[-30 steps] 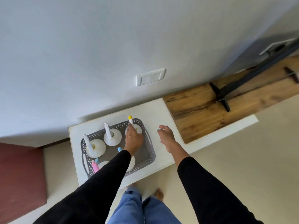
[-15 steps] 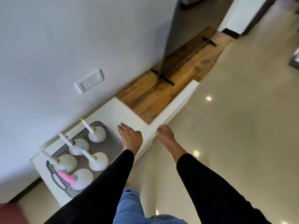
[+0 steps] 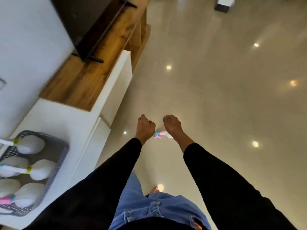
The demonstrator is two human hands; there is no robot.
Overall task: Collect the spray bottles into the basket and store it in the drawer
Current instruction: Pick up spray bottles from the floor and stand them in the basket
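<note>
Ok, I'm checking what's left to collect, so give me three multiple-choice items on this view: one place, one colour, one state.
1. Where is the stray spray bottle?
A. On the wooden shelf
B. On the floor beyond the hands
C. On the white cabinet

2. What colour is the basket?
A. Grey
B. Red
C. Green

3. What do the left hand and right hand hold?
A. One bottle each
B. The basket
C. Nothing

Answers:
1 B: its pink and blue nozzle shows on the floor between the wrists.
2 A: its perforated wall is grey, and it stands on the white cabinet.
3 C: both hands are out over the floor with nothing in their grip.
</note>
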